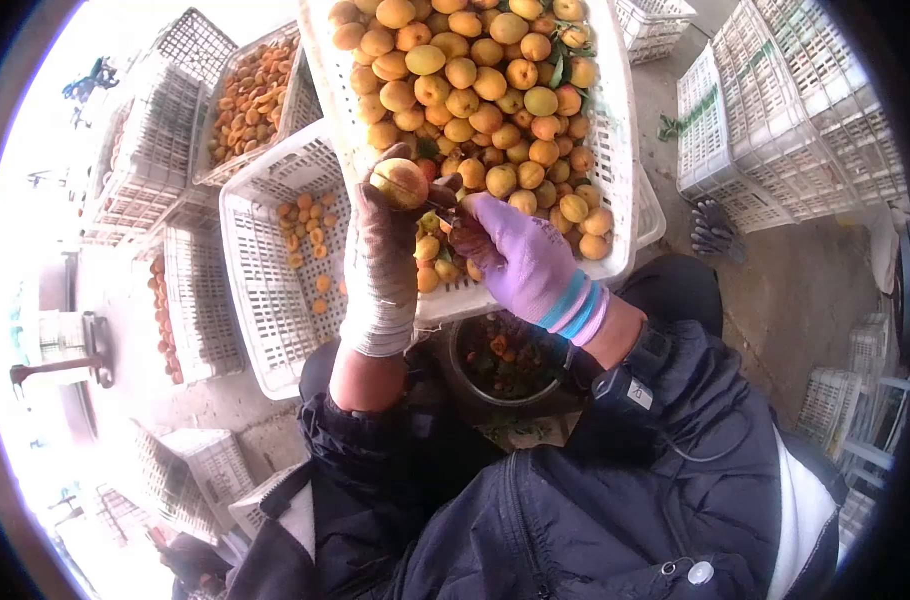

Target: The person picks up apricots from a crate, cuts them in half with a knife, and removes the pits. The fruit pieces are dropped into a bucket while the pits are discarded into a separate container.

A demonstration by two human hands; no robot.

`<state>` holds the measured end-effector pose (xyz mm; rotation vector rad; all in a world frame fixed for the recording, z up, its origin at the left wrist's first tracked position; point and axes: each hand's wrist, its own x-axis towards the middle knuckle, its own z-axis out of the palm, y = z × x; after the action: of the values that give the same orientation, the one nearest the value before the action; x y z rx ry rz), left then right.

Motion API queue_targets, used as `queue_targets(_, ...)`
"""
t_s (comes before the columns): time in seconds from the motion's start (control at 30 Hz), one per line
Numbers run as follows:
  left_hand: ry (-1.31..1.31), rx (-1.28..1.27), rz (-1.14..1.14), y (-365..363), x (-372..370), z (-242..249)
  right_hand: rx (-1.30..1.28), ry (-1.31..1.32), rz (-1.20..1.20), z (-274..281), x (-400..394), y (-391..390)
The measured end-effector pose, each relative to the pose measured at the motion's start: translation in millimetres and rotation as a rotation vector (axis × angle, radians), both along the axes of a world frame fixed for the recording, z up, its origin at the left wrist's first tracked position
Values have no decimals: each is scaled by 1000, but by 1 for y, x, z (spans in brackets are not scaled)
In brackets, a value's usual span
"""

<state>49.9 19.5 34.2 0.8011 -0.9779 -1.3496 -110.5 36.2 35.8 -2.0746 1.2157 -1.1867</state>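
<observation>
My left hand [377,245], in a stained white glove, is closed around a yellow-orange apricot [399,184] with a reddish blush. A dark line runs down the fruit's skin. Close against it on the right is my right hand [520,245], in a purple glove with blue stripes at the cuff. Its fingers grip a small knife [441,212], mostly hidden by the fingers, its tip pointing toward the apricot. Both hands are above the near part of a white crate [623,150] heaped with whole apricots and a few green leaves.
A lower white crate [237,262] at left holds some apricot halves. Below my hands, between my legs, stands a round metal bowl [515,400] with dark scraps. Another crate of halves [215,130] is further left. Stacked crates [775,110] and dark gloves [715,230] are at right.
</observation>
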Motion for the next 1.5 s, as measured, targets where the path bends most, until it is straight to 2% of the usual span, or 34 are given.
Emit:
queue_targets(0.07,-367,-12,48,0,5,5,74,8,-29,-1,-1,-2)
queue_targets(0.1,-171,0,34,7,-3,15,75,9,-23,1,0,-3)
queue_targets(0.27,-271,-75,138,10,-7,27,75,-34,-13,9,2,-3)
queue_targets(0.37,-10,16,138,7,-6,17,68,-24,27,10,5,-4)
queue_targets(0.47,31,30,103,-1,1,-5,54,-8,37,13,3,-3)
queue_targets(0.5,32,30,101,2,-2,2,68,-8,42,15,2,-3)
queue_targets(0.57,-297,-43,79,12,-10,19,59,-12,33,17,2,-4)
queue_targets(0.73,-188,-36,61,13,-18,9,70,1,36,6,1,-4)
queue_targets(0.83,-56,89,38,11,-18,7,7,0,64,1,2,-6)
queue_targets(0.93,347,181,-8,-1,-8,-6,81,152,70,2,0,-2)
queue_targets(1.1,439,229,-32,-4,2,-7,82,189,95,3,-8,-4)
queue_targets(1.2,611,161,71,-12,23,-11,99,175,64,10,-17,-3)
queue_targets(1.3,571,95,25,-20,38,-20,176,173,14,15,-18,-7)
queue_targets(1.37,221,69,158,-9,13,-11,216,-291,-10,6,-14,-15)
queue_targets(1.4,-41,47,150,-4,3,-6,247,-371,-5,11,-12,-16)
queue_targets(1.43,-190,-11,105,2,-5,1,248,-372,-7,14,-10,-16)
queue_targets(1.5,-470,-147,128,11,-20,1,384,-548,51,18,-7,-16)
